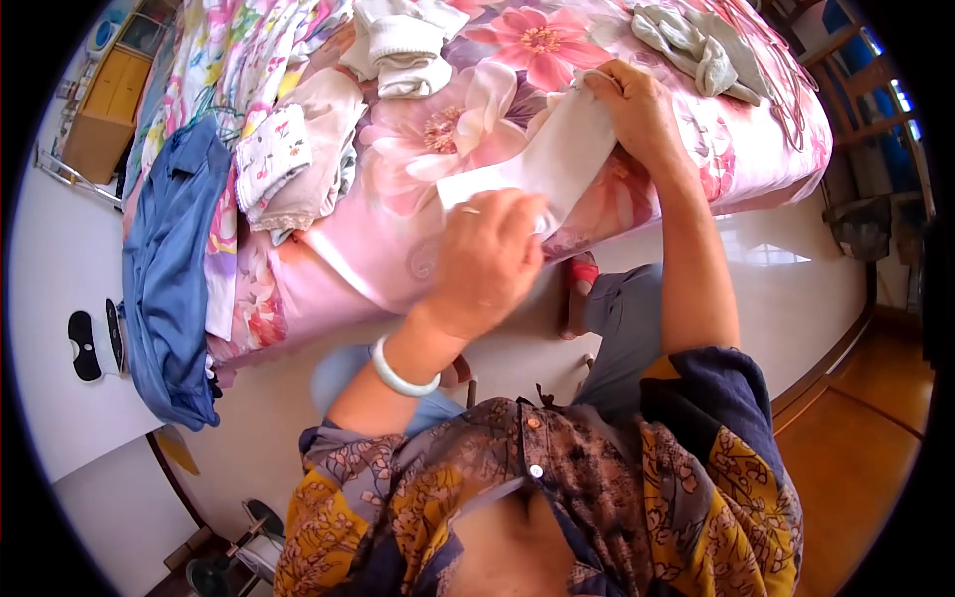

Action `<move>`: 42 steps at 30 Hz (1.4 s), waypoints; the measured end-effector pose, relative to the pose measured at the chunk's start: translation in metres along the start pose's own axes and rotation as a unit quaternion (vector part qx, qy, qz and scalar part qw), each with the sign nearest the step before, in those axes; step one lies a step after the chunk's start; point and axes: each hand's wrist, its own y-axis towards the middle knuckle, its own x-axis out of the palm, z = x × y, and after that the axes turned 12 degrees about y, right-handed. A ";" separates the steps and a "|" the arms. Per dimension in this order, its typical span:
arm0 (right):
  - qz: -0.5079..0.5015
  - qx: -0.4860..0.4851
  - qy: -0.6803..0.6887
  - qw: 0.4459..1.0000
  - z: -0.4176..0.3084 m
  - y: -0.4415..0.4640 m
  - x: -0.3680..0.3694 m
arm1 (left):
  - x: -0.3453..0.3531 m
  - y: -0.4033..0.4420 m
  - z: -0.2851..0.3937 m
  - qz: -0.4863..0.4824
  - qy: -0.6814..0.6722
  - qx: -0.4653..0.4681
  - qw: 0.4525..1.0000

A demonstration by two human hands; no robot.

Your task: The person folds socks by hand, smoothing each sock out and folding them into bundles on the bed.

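A white sock-like cloth (569, 149) is stretched between my two hands over the pink flowered bedspread (398, 234). My right hand (637, 109) pinches its upper end, fingers closed. At its lower end my left hand (487, 254), with a pale bangle on the wrist, has its fingers curled round the cloth; its fingertips are partly blurred. Left of my hands lie a folded beige cloth (323, 129) and a small folded white patterned cloth (274, 149). Folded white cloths (398, 45) rest farther back.
Blue clothing (174, 269) hangs over the bed's left edge. A greyish-green cloth (701, 50) and thin pink cords (786, 99) lie at the back right. A wooden cabinet (107, 99) stands at the far left. My knees are against the near side of the bed.
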 end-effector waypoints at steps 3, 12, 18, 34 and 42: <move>-0.002 0.004 -0.024 1.000 -0.003 0.001 -0.002 | -0.001 0.004 -0.009 -0.018 0.040 -0.028 0.999; 0.016 0.018 0.016 1.000 0.000 0.005 -0.007 | 0.003 0.007 -0.021 -0.002 0.070 0.005 0.998; 0.057 0.041 0.082 0.994 -0.015 0.004 -0.011 | -0.017 0.015 -0.051 0.121 0.065 0.022 0.990; -0.320 -0.257 -0.083 0.908 -0.071 -0.077 0.025 | -0.008 0.005 -0.073 0.060 -0.012 -0.042 0.997; -0.244 -0.297 -0.128 0.914 -0.052 -0.081 0.037 | -0.011 0.008 -0.073 0.046 -0.009 -0.066 0.997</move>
